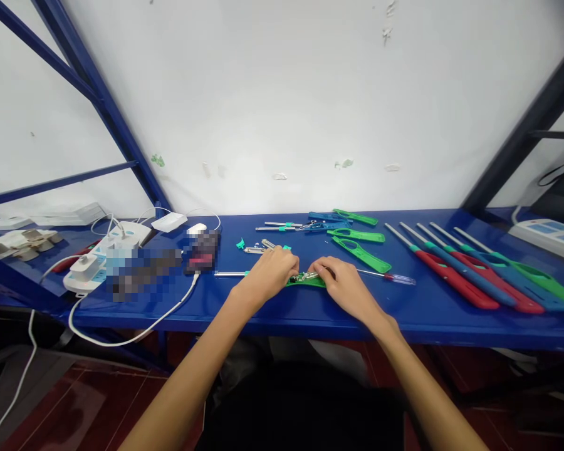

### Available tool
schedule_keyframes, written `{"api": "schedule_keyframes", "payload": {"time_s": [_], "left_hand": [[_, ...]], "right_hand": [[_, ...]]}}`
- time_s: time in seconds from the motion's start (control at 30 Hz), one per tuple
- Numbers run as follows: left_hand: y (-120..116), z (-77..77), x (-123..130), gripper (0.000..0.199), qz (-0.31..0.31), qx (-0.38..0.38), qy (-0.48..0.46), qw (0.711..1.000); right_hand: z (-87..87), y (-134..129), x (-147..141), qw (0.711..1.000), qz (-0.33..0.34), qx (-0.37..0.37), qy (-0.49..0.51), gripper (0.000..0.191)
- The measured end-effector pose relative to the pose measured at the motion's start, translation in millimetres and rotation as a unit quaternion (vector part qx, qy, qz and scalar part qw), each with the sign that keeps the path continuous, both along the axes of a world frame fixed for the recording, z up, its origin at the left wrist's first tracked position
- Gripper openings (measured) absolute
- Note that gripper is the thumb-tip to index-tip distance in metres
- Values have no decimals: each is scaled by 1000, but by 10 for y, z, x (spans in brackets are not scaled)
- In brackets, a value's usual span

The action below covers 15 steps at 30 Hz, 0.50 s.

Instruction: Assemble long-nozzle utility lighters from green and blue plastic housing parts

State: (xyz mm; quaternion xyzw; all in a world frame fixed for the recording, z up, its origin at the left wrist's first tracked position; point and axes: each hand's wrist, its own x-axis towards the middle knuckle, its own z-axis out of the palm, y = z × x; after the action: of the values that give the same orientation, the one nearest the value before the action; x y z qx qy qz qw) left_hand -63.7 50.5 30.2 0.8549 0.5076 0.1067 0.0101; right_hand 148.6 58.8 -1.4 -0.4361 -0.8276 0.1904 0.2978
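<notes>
On the blue table lies a green lighter half [306,282] with small metal parts in it, near the front edge. My left hand [275,272] is closed at its left end, fingers bent down onto the parts. At the right end my right hand [336,279] is closed on the same piece, thumb and fingers pinching. A metal tube [230,274] sticks out to the left beyond my left hand. Small metal parts [254,250] and a teal piece [240,243] lie behind my left hand. Beside my right hand is a screwdriver [399,279].
Green shells [364,254] and opened blue lighters [326,227] lie at the back. Several long lighters [455,279] are lined up on the right. To the left are a phone [201,254], a white cable [136,341] and a power strip [108,257].
</notes>
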Motion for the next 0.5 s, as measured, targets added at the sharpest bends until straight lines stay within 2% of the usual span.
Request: {"api": "schedule_keyframes", "payload": {"time_s": [0.13,0.23,0.4,0.5], "left_hand": [[-52,-52,-3,34,11,13,-18,1000],[-140,-101,-4,16,18,29,-49,998],[-252,-220,-6,15,37,41,-125,991],[-289,-268,9,14,47,35,-164,985]], "right_hand": [[12,-1,-16,1000,3,10,14,28],[26,-3,-45,999,-1,21,39,25],[-3,9,-86,997,-5,18,71,35],[-18,2,-78,996,3,12,83,30]]}}
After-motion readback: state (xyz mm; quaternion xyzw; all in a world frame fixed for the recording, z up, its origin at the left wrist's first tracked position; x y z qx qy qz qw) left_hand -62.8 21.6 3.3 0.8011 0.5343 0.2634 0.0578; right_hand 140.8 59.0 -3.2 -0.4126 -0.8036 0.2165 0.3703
